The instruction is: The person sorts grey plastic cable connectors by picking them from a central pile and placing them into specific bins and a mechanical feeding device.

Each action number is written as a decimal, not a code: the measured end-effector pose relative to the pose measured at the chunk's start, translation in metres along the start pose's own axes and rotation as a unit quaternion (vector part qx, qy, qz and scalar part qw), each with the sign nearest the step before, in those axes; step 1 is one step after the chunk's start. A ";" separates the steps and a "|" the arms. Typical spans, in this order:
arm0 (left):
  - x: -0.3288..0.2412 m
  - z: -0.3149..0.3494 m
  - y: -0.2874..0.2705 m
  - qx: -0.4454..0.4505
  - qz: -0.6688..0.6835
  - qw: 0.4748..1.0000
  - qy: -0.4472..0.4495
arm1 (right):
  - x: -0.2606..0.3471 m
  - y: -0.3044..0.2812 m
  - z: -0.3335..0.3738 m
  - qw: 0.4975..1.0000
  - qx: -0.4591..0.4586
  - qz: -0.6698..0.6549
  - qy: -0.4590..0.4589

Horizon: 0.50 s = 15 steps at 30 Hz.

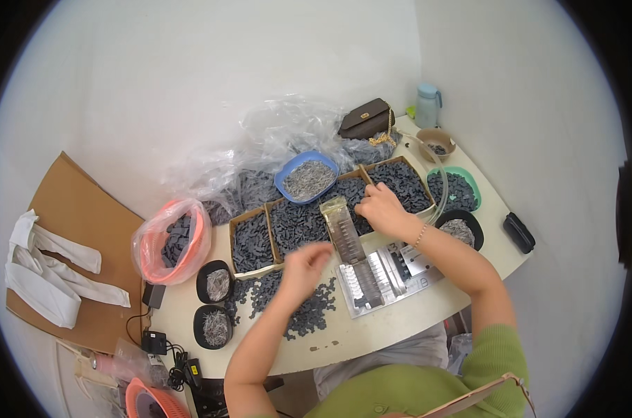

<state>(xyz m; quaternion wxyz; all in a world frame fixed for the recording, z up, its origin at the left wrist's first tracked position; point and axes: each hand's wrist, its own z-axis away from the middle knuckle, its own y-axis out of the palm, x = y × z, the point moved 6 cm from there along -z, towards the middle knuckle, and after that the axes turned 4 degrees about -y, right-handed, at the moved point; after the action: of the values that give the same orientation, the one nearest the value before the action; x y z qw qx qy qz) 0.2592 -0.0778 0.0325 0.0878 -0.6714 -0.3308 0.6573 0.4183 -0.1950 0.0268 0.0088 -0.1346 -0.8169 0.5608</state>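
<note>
My left hand point(304, 273) hovers over the table, just left of a metal fixture point(385, 275). Its fingers are bent and drawn together; whatever they hold, if anything, is too small to make out. A hinged flap with a row of slots point(344, 233) stands raised at the fixture's far side, between my hands. My right hand point(385, 209) is at the near edge of a divided cardboard box point(260, 271) full of small dark grey parts. Its fingers curl downward and their tips are partly hidden, so I cannot see what they pinch. Loose dark parts point(309, 317) lie below my left hand.
A blue tray point(279, 182) of thin metal pieces rests on the box. Black bowls point(199, 327) hold similar pieces. A pink basket point(140, 258), a green bowl point(474, 188), a handbag point(366, 120), a blue bottle point(427, 108) and a black case point(518, 233) stand around.
</note>
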 end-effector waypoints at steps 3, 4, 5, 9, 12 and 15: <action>0.000 0.040 0.030 0.056 -0.031 0.998 -0.012 | -0.012 -0.012 -0.001 0.976 -0.082 -0.187 0.072; 0.000 0.048 0.040 0.047 -0.040 0.998 0.027 | -0.018 -0.011 0.001 0.946 -0.062 -0.303 0.095; 0.003 0.054 0.047 0.038 -0.051 0.996 0.066 | -0.016 -0.009 0.003 0.913 -0.033 -0.389 0.121; -0.001 0.075 0.052 -0.040 -0.171 0.961 0.214 | 0.004 -0.005 0.020 0.768 0.044 -0.619 0.158; -0.010 0.082 0.052 -0.049 -0.188 0.946 0.259 | 0.026 -0.013 0.036 0.761 0.065 -0.631 0.136; -0.012 0.086 0.055 -0.065 -0.210 0.934 0.282 | 0.052 -0.020 0.045 0.798 0.123 -0.585 0.073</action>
<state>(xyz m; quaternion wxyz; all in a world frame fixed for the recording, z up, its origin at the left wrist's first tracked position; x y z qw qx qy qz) 0.1978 -0.1539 0.0011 0.2697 -0.7488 -0.4675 0.3846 0.3560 -0.2309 0.0213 0.4113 0.3311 -0.6613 0.5328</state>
